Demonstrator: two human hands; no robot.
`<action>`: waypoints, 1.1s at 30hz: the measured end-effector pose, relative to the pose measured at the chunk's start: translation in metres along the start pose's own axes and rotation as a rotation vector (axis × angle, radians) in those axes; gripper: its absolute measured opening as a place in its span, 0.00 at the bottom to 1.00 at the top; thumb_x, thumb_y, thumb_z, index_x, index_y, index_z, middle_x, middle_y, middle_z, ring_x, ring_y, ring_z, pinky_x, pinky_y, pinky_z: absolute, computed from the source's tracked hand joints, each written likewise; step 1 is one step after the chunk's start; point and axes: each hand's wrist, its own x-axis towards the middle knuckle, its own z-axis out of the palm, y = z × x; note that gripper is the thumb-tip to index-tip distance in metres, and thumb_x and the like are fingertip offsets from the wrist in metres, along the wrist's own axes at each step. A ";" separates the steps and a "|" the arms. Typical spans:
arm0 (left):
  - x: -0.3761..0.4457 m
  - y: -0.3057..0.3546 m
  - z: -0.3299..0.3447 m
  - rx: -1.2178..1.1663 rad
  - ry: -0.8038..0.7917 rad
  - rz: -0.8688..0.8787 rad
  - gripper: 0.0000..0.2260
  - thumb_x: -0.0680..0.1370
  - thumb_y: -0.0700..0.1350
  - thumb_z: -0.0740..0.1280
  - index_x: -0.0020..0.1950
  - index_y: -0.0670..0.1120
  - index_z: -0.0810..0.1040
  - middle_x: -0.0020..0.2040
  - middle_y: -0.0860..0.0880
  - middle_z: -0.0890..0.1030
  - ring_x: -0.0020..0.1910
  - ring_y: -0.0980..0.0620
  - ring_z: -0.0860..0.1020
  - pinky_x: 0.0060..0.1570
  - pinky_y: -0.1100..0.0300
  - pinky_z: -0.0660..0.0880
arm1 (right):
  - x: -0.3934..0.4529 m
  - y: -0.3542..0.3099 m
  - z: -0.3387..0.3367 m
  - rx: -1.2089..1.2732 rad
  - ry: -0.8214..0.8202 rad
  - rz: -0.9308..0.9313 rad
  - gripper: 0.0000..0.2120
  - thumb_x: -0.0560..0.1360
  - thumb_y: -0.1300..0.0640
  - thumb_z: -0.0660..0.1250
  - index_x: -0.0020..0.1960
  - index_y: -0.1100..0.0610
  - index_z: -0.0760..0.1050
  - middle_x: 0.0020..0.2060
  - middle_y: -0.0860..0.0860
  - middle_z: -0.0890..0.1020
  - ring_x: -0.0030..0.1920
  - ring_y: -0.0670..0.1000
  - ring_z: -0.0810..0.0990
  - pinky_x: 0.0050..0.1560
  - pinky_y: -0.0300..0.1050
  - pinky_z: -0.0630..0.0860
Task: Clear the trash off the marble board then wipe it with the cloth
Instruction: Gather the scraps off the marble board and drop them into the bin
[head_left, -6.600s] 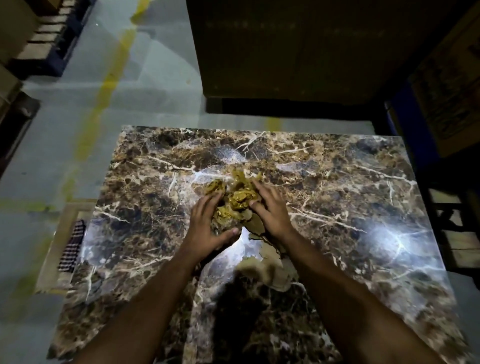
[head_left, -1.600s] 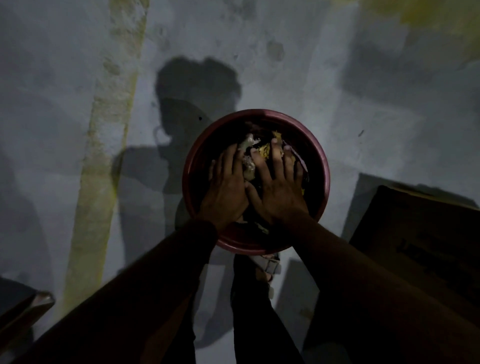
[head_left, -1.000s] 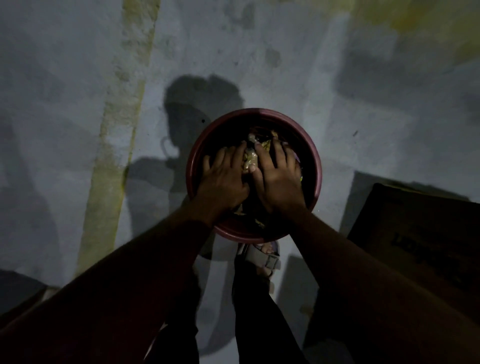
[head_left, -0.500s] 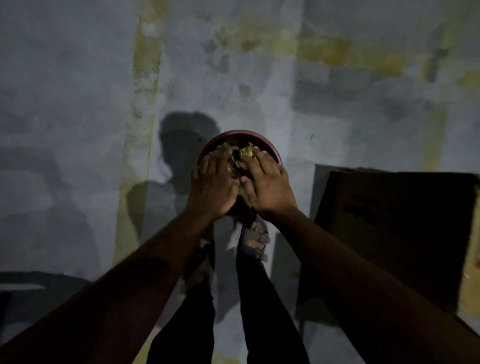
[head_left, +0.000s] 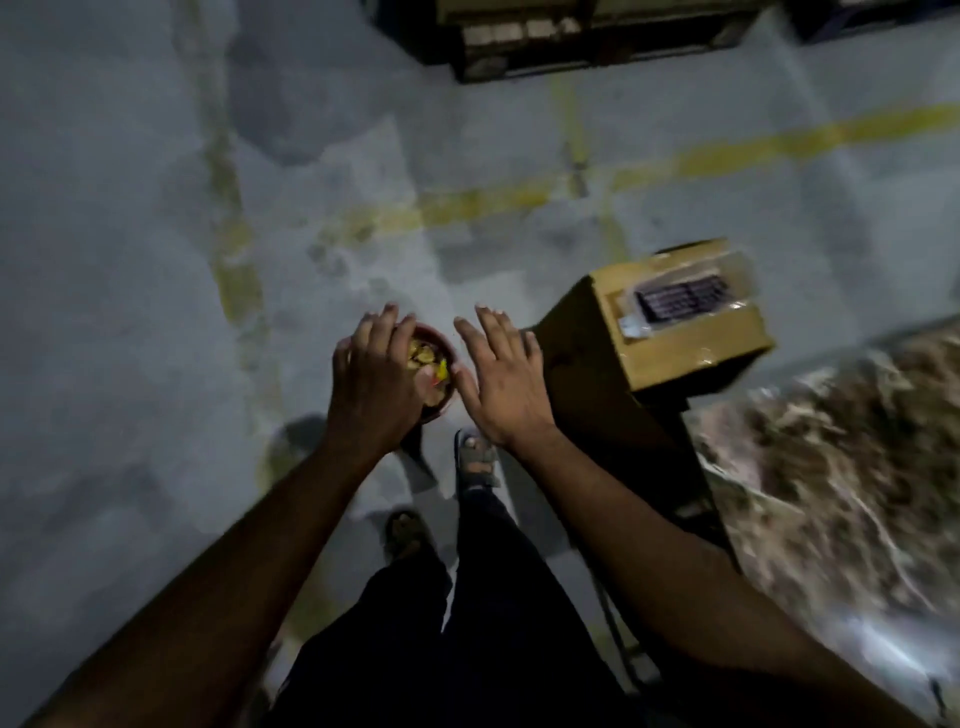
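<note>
Head view, nearest first: the marble board (head_left: 841, 483) lies low at the right, on the right hand's side and well apart from the red bin (head_left: 439, 364). Over that bin the left hand (head_left: 371, 387) hovers, fingers loosely bent and empty, trash (head_left: 426, 356) visible inside. The right hand (head_left: 501, 382), flat and spread just right of the bin, is nearer the board; the cardboard box (head_left: 680, 317) stands beyond, and no cloth shows.

Two hands (head_left: 374, 384), one bucket (head_left: 441, 353), one box (head_left: 675, 332)
</note>
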 end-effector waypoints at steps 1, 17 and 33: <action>-0.006 0.011 -0.012 -0.003 0.015 0.045 0.30 0.76 0.54 0.65 0.75 0.44 0.69 0.77 0.42 0.67 0.75 0.40 0.65 0.69 0.43 0.63 | -0.015 -0.001 -0.013 0.011 0.036 0.033 0.27 0.83 0.44 0.54 0.81 0.48 0.59 0.82 0.53 0.57 0.82 0.55 0.53 0.78 0.65 0.54; -0.058 0.333 -0.020 0.000 -0.124 0.831 0.29 0.78 0.58 0.56 0.76 0.46 0.68 0.75 0.43 0.70 0.73 0.42 0.67 0.65 0.38 0.69 | -0.329 0.156 -0.120 0.083 0.562 0.842 0.26 0.82 0.40 0.50 0.79 0.43 0.59 0.82 0.48 0.56 0.82 0.50 0.51 0.78 0.61 0.54; -0.184 0.582 0.150 0.157 -0.550 1.010 0.33 0.80 0.67 0.47 0.83 0.55 0.47 0.83 0.52 0.48 0.81 0.47 0.48 0.77 0.44 0.52 | -0.586 0.339 -0.046 0.291 0.361 1.095 0.49 0.72 0.20 0.56 0.80 0.37 0.33 0.80 0.53 0.31 0.80 0.58 0.31 0.77 0.61 0.33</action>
